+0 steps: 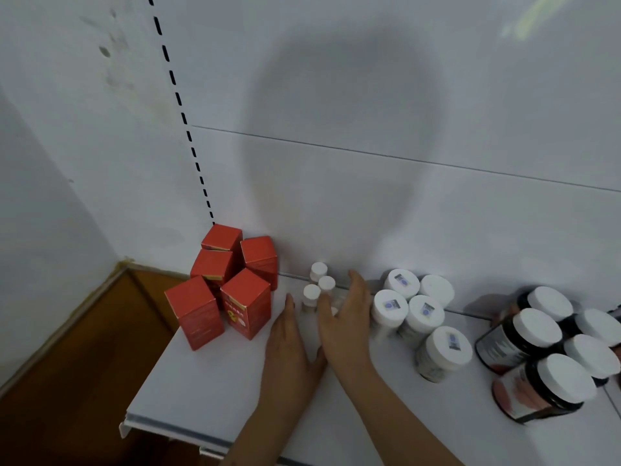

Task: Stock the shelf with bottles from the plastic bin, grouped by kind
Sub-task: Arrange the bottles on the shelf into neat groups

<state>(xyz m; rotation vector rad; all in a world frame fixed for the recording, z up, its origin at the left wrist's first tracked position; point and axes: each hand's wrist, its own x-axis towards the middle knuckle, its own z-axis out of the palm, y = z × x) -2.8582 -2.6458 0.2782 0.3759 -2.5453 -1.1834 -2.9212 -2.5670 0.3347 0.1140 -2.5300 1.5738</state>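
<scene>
Three small white-capped bottles stand in a tight cluster at the back of the white shelf; a fourth seems partly hidden behind my right hand. My left hand lies flat with straight fingers just left of the cluster. My right hand stands with fingers straight along the cluster's right side. Both hands flank the small bottles and hold nothing. The plastic bin is out of view.
Several red boxes stand at the shelf's left end. Right of my hands are several white jars with white lids, then dark jars with white lids. The white back panel rises behind; brown floor lies beyond the shelf's left edge.
</scene>
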